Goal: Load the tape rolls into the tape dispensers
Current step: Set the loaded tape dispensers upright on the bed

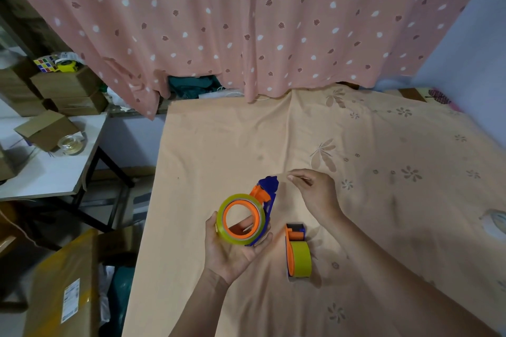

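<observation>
The left hand (232, 252) comes up from the bottom edge, palm up, its fingers and thumb curled in a grip around a tape dispenser (256, 210) held above the orange cloth (208, 145). The dispenser is blue and orange plastic, with a clear, yellowish, glossy tape roll (241, 219) seated on its round orange hub; its blue toothed head points away from the person. To its right the right hand (315, 191) hovers near that head, thumb and forefinger pinched together; whether they hold a strip of tape is too faint to tell. Below that hand a second dispenser (297, 252) lies on the cloth with an opaque yellow-green roll (301, 258) on its orange hub.

The cloth is soft and creased, printed with pale brown flowers and leaves, and covers the tabletop. At far left a white side table (49, 172) on black legs carries cardboard boxes (46, 128) and a clear roll of tape (71, 143); more boxes are stacked behind it, with a puzzle cube (46, 63) on top. A yellow-taped parcel (63, 290) sits on the floor. Along the back hangs a pink curtain (246, 22) dotted with white and dark red leaf shapes. At the far right edge another pale roll (495, 223) lies on the cloth.
</observation>
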`<act>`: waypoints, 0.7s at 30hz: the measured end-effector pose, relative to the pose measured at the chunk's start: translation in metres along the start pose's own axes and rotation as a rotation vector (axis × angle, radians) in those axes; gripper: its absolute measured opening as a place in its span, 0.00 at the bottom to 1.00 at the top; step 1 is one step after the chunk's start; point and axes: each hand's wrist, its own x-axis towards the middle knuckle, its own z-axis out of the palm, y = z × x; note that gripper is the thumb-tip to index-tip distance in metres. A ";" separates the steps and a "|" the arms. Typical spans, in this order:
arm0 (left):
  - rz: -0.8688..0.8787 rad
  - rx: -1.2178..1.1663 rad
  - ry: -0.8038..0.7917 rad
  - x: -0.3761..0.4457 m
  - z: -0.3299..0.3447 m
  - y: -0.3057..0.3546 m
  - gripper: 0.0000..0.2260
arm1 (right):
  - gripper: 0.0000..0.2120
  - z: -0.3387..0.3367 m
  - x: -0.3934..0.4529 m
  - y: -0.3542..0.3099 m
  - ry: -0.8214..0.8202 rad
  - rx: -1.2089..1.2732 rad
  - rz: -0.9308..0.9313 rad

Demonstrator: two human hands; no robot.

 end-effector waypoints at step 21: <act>0.143 0.017 0.043 0.014 0.015 -0.022 0.38 | 0.14 0.057 -0.049 -0.009 -0.095 0.140 0.232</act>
